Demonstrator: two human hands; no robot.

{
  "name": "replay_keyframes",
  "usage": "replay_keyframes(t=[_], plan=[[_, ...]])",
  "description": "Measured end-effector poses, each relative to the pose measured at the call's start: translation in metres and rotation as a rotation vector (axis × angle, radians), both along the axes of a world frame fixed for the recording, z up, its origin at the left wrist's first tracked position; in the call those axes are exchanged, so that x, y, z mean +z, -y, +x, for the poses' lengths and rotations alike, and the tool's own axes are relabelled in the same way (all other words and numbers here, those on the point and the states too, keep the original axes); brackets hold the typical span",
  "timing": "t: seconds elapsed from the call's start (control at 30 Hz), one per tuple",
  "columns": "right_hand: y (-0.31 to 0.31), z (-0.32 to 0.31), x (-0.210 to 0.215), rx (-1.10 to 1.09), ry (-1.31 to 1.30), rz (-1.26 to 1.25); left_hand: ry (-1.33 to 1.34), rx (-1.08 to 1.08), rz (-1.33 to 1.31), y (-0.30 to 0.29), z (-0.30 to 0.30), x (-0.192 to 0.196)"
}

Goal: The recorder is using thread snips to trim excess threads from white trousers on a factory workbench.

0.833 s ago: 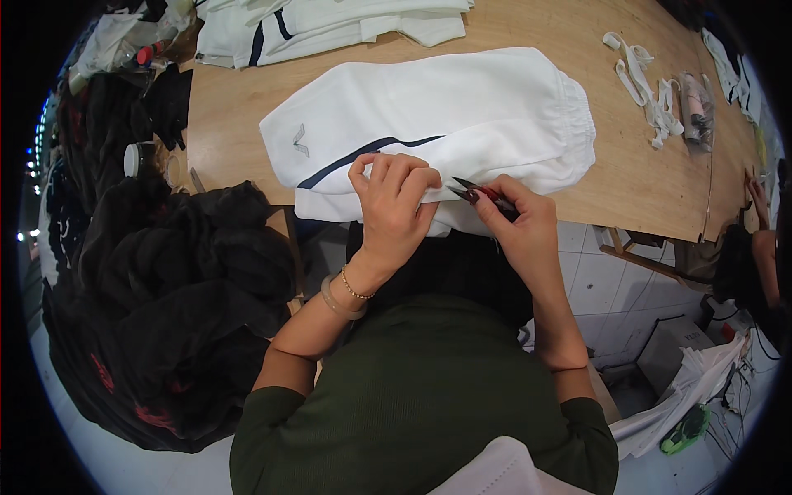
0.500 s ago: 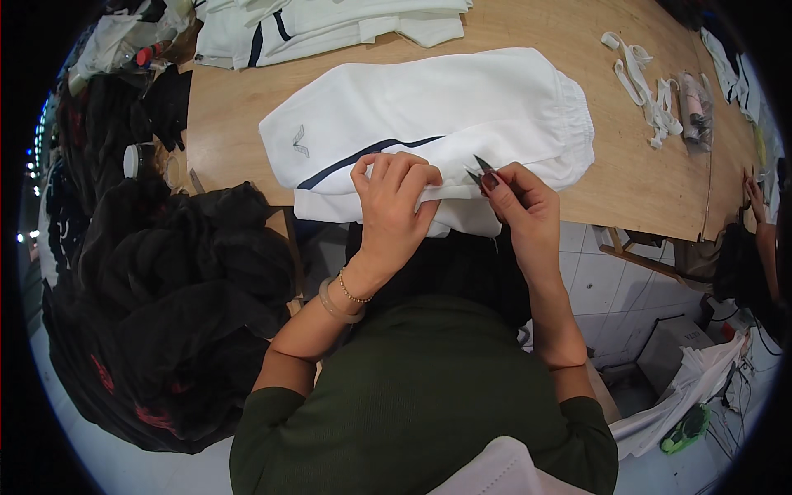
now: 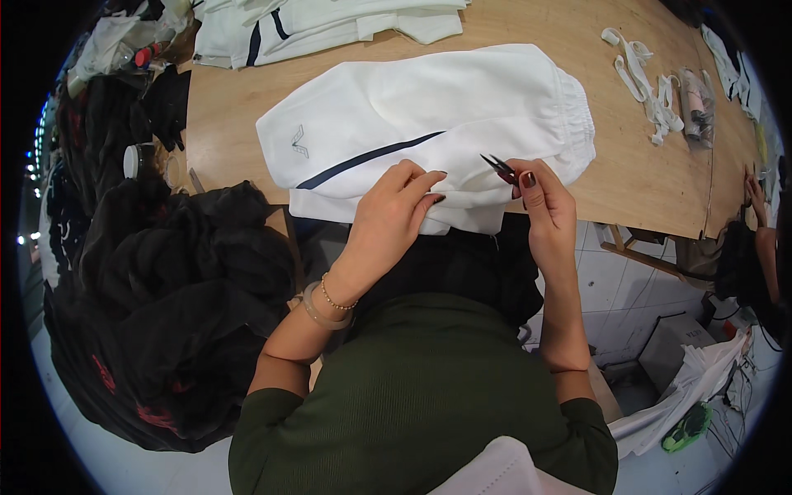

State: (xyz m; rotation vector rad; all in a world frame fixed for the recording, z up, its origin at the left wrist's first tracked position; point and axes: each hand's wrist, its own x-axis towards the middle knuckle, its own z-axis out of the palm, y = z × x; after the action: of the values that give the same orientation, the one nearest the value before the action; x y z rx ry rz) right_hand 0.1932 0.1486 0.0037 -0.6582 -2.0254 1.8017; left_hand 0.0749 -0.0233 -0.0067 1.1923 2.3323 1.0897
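White pants (image 3: 429,99) with a gathered elastic waist at the right and a dark blue stripe lie on the table in front of me. At their near edge, my left hand (image 3: 394,206) has its thumb and forefinger bent around a fold of the white cloth. Small dark thread snips (image 3: 500,167) are held in my right hand (image 3: 546,206), just above the cloth. Their two pointed blades stand slightly apart and point up and left. Part of the snips is hidden by my fingers.
More white garments (image 3: 330,37) are stacked at the table's far side. White straps (image 3: 648,82) and a plastic-wrapped roll (image 3: 697,107) lie at the right. A large heap of black cloth (image 3: 181,272) is on my left. Another person's hand (image 3: 754,196) shows at the far right.
My right hand has moved slightly right with the snips, away from my left hand. My left hand has shifted a little lower, and its fingers have opened out somewhat.
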Motion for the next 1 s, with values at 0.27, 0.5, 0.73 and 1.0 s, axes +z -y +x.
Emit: replay_keyframes(t=[0.27, 0.5, 0.73, 1.0], plan=[[-0.003, 0.004, 0.008, 0.042, 0.065, 0.049, -0.120, -0.103, -0.050, -0.003, -0.003, -0.017], [-0.002, 0.001, -0.001, 0.059, 0.093, 0.470, -0.152, -0.025, -0.017, -0.003, -0.002, -0.022], [0.009, -0.009, -0.005, 0.137, 0.136, 0.767, -0.076, 0.012, 0.063, -0.001, -0.003, -0.020], [0.011, -0.016, -0.002, 0.209, 0.161, 0.767, -0.075, 0.035, 0.100, -0.003, -0.001, -0.019]])
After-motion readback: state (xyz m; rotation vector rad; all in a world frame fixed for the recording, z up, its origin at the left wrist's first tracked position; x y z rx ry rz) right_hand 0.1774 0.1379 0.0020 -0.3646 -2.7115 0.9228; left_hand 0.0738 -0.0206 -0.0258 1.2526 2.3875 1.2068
